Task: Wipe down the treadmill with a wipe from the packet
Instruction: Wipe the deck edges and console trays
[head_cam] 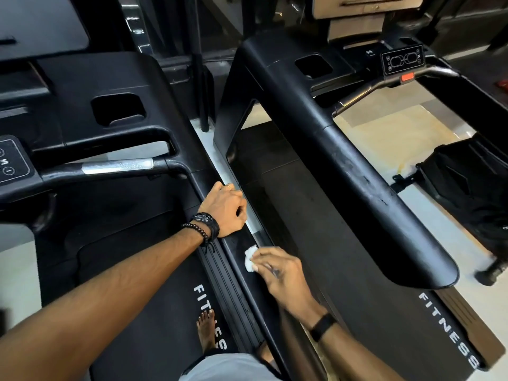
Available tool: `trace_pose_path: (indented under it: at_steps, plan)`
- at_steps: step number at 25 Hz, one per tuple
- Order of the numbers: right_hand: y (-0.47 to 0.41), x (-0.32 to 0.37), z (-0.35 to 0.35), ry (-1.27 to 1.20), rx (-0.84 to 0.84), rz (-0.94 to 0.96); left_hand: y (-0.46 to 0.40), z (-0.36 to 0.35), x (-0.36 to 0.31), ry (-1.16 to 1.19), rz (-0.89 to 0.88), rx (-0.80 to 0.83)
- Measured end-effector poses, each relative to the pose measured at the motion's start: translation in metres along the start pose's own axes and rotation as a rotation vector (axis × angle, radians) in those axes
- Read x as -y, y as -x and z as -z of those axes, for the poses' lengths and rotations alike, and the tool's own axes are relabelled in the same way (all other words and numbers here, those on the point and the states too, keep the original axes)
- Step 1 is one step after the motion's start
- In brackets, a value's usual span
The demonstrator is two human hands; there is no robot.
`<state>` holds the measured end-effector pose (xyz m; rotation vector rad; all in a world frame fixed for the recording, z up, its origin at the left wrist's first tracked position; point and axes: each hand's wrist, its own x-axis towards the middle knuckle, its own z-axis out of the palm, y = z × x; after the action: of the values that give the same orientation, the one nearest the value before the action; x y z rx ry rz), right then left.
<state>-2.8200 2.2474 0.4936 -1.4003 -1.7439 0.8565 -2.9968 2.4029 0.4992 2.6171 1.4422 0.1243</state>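
Note:
I stand on the belt of a black treadmill and lean over its right handrail arm. My left hand grips that arm from above, fingers curled over its far edge. Just below it, my right hand pinches a small crumpled white wipe and presses it on the same black arm. The wipes packet is not in view.
A second black treadmill stands close on the right, its long handrail arm running alongside, with a narrow gap of pale floor between the machines. A console panel sits at far left. My bare foot is on the belt.

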Motion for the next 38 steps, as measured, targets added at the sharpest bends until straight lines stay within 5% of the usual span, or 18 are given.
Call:
trace_pose_path:
  at_steps: [6,11,16,21,26,31,38]
  plan:
    - [-0.004,0.02,-0.023,0.075,0.072,0.152,0.001,0.0,-0.001,-0.021,-0.008,0.005]
    - [-0.031,-0.003,-0.013,-0.039,-0.102,-0.165,0.001,0.003,-0.002,-0.014,0.009,0.017]
    - [-0.008,0.01,-0.015,0.039,0.022,0.03,0.001,0.002,-0.003,-0.017,-0.002,0.017]
    - [-0.033,-0.019,-0.002,-0.007,-0.062,-0.248,0.001,0.002,-0.002,-0.015,-0.006,0.01]
    - [-0.019,-0.011,-0.003,-0.052,-0.022,-0.172,0.001,0.002,-0.003,-0.009,-0.006,0.007]
    - [-0.039,-0.039,-0.004,-0.06,-0.027,-0.392,0.001,0.003,-0.002,0.003,0.002,0.02]
    - [-0.034,-0.041,-0.006,-0.161,-0.042,-0.394,0.0,0.002,-0.001,0.012,0.007,0.004]
